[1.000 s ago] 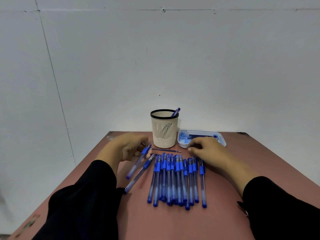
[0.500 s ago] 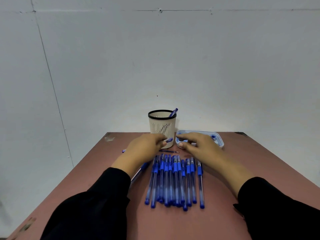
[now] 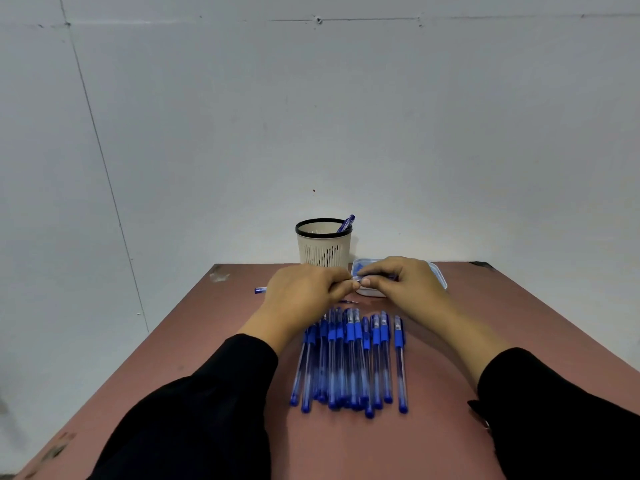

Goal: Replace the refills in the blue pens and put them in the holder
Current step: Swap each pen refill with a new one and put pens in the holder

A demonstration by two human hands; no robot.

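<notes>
Both hands meet above the far-centre of the counter [image 3: 485,341], just in front of the holder. L hand [image 3: 304,292] grips a blue pen [image 3: 260,290] whose tail end sticks out left of the knuckles; its fingers [image 3: 341,284] are curled around the barrel. R hand [image 3: 401,282] pinches the pen's other end, fingers narrow, thumb & forefinger closed on the tip/cap area. Looks like the step is pulling or unscrewing the pen apart to get at the refill – exact part held is too small to tell.

Risks, my read:
- Small tip piece or spring could pop free & roll off, since hands work over open counter.
- R wrist hangs right over the tray; a jerk when the pen comes apart could knock it.
- A loose refill [image 3: 348,301] lies just under the hands; could get mixed w/ a new one.
- Row of pens [image 3: 349,362] near the person is tightly packed; a dropped forearm would scatter them.

Containers:
- Cream mesh holder [image 3: 323,249], black rim, far-centre: one blue pen leaning at its right side, otherwise looks mostly empty.
- White tray [image 3: 440,277] just right of the holder: blue items inside, prob. refills, largely hidden by the R hand.
</notes>
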